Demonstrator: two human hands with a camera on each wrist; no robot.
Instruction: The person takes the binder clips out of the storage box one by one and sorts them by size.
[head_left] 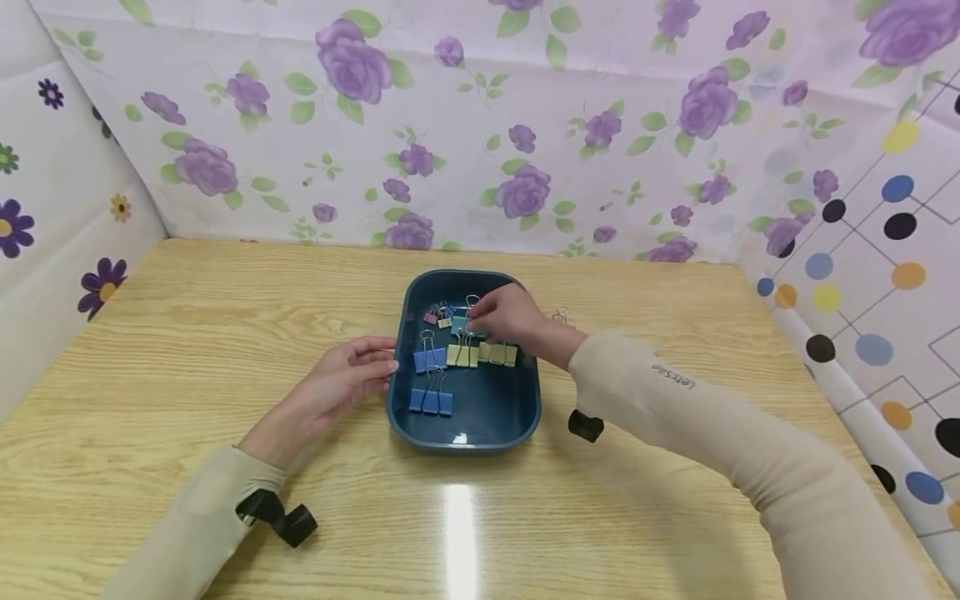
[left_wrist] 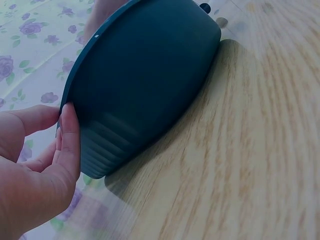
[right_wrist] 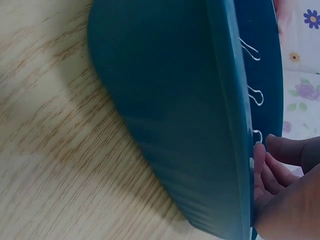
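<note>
A deep teal plastic tray (head_left: pixel 491 404) holds several binder clips. My left hand (head_left: pixel 345 375) pinches its left rim, thumb at the edge and fingers against the outer wall, as the left wrist view shows. Reaching over the far right part, my right hand (head_left: pixel 517 317) pinches a teal binder clip (head_left: pixel 459 323) near its wire handle; the fingers partly hide it. Just in front of that clip lie a yellow binder clip (head_left: pixel 462 356) and a gold binder clip (head_left: pixel 498 354). Two blue ones, a farther clip (head_left: pixel 430 360) and a nearer clip (head_left: pixel 431 402), line the left side.
Small coloured clips (head_left: pixel 439 317) cluster in the tray's far left corner. On the wooden table (head_left: pixel 337 492), wire handles (head_left: pixel 561 315) of another clip show behind my right wrist. Flowered cloth (head_left: pixel 450 125) stands along the back edge, with patterned sheets at both sides.
</note>
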